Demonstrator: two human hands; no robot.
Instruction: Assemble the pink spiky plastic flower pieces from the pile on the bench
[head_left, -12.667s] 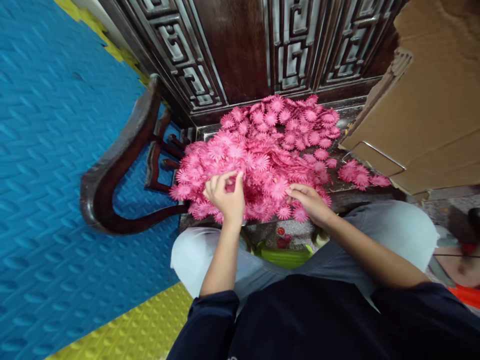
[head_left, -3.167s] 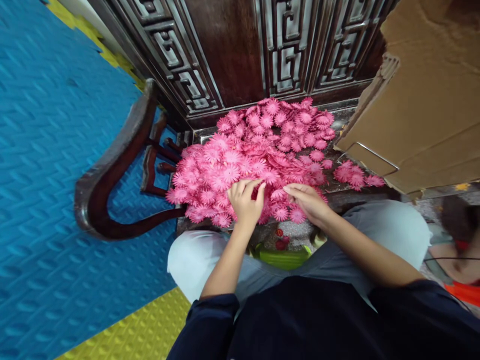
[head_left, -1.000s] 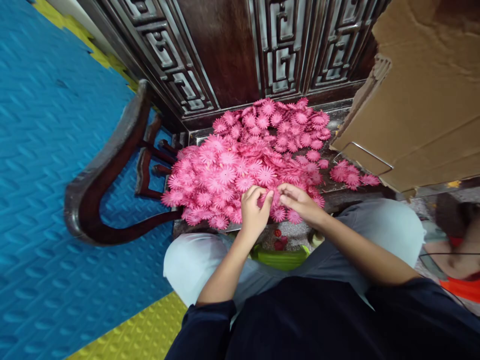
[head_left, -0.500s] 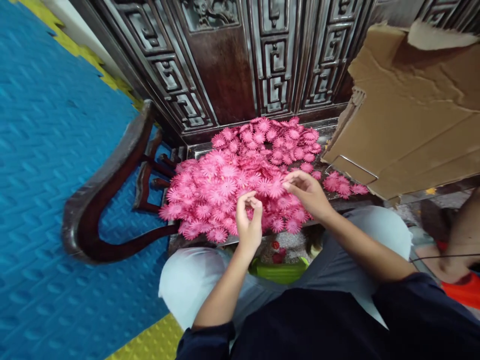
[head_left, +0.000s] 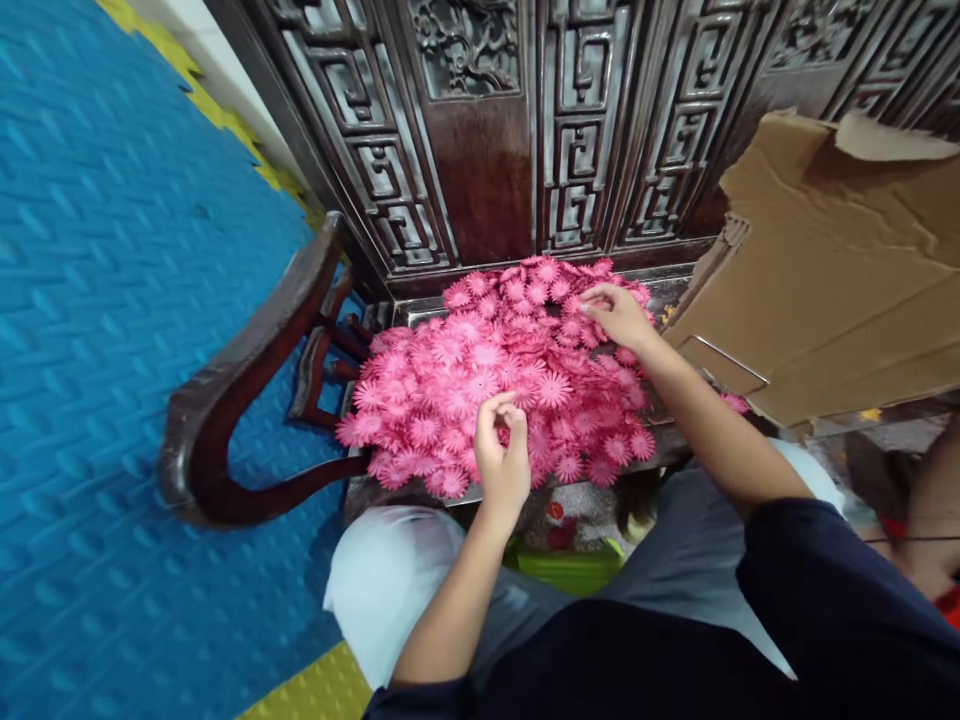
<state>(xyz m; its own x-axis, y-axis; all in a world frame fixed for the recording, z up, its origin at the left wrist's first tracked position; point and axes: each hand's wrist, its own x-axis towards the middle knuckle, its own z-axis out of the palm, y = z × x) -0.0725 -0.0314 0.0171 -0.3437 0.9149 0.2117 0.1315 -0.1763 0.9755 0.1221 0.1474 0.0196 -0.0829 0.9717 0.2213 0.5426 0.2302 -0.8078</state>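
Note:
A broad heap of pink artificial flower heads (head_left: 450, 380) covers the seat of a dark carved wooden bench (head_left: 486, 190). My left hand (head_left: 504, 455) is over the front of the heap, its fingers curled toward the thumb in a pinch. Anything between those fingertips is too small to make out. Farther back, my right hand (head_left: 621, 318) reaches to the rear right part of the heap. Its thumb and fingertips are close together at the flower heads there; what they grip, if anything, cannot be seen clearly.
Right of the heap leans a torn cardboard sheet (head_left: 847, 270) with a thin metal wire loop (head_left: 724, 365) at its edge. A curved wooden armrest (head_left: 217, 400) stands left. Below, between my knees, is a green container (head_left: 566, 570). Blue floor matting (head_left: 97, 400) lies left; another person's limb (head_left: 934, 500) shows right.
My right hand has moved from the heap's middle right to its back. My left hand keeps its pinch in about the same place. The camera view has shifted slightly.

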